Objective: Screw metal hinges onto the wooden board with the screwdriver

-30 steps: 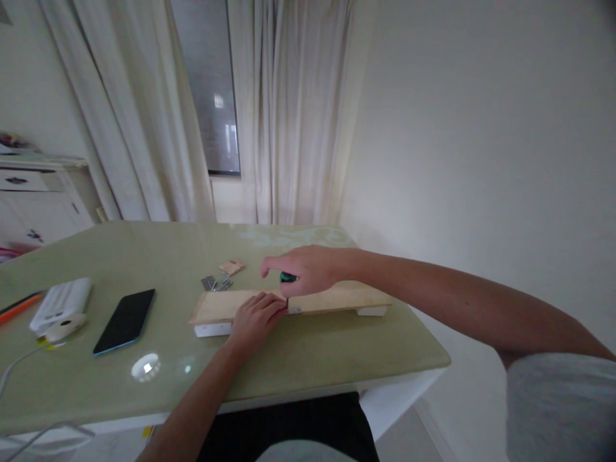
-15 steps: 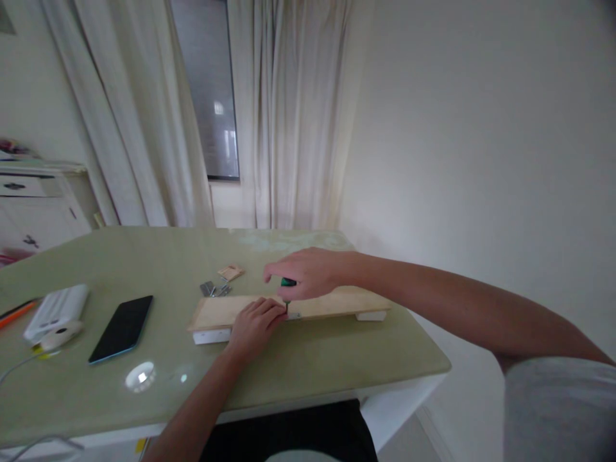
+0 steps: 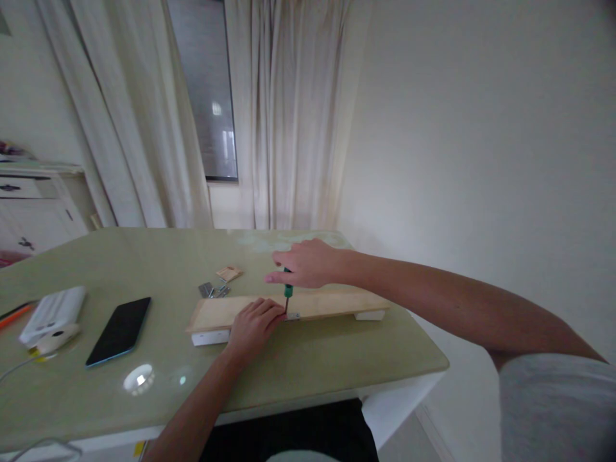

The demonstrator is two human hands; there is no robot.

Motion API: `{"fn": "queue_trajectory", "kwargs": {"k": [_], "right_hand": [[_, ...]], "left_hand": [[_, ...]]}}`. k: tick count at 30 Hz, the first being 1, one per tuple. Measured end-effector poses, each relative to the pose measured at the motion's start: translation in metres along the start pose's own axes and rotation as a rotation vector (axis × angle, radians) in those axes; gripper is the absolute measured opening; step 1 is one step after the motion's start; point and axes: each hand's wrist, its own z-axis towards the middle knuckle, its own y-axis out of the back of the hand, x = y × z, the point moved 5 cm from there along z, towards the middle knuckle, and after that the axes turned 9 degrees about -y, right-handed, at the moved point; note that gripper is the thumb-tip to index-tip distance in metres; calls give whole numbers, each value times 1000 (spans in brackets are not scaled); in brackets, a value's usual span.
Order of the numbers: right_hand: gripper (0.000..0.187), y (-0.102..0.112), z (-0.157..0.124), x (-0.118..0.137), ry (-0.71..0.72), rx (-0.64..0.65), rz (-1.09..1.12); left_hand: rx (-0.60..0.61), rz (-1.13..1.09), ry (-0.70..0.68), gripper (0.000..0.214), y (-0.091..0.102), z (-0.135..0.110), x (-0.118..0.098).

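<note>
A long pale wooden board (image 3: pixel 332 303) lies across the green table (image 3: pixel 308 359), raised on white blocks at each end. My right hand (image 3: pixel 305 264) is closed round the top of a green-handled screwdriver (image 3: pixel 287 290), which stands upright with its tip on a small metal fitting at the board's near edge. My left hand (image 3: pixel 254 324) rests on the board right beside the tip, fingers curled and pressed against it.
Small metal brackets (image 3: pixel 212 290) and a little wooden piece (image 3: pixel 230 273) lie just behind the board. A black phone (image 3: pixel 119 330), a white box (image 3: pixel 52 308) and a white mouse (image 3: pixel 54 338) sit at the left. Curtains and a window stand behind the table.
My right hand has lifted a little, so more of the green handle and the shaft show. My left hand and the board have stayed put.
</note>
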Motion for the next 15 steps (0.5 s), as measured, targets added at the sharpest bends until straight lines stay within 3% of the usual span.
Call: {"fn": "queue_trajectory", "kwargs": {"k": [2,3,5,8,9,11,13,15], "right_hand": [[49,-2,6,-9,-75,-15,-21],[44,-3,8,-10,-47,-4,-3],[36,-3,9,-4,118,38,87],[46,0,5,7,351,78,197],[43,0,5,7,335,73,193],[40,-2,12,-3,152,28,116],[53,-5,18,-16,-51,-30,14],[51,-6,20,-20,-110,-39,-36]], "left_hand": [[2,-11,0,30,0,0,0],[2,-15,-1,29,0,-1,0],[-3,-16,3,28,0,-1,0],[-7,-8,7,27,-1,-1,1],[-9,-7,6,27,-1,-2,1],[-11,-7,2,28,-1,-1,1],[-18,-11,1,28,-1,-1,1],[-15,-15,0,28,0,-1,0]]}}
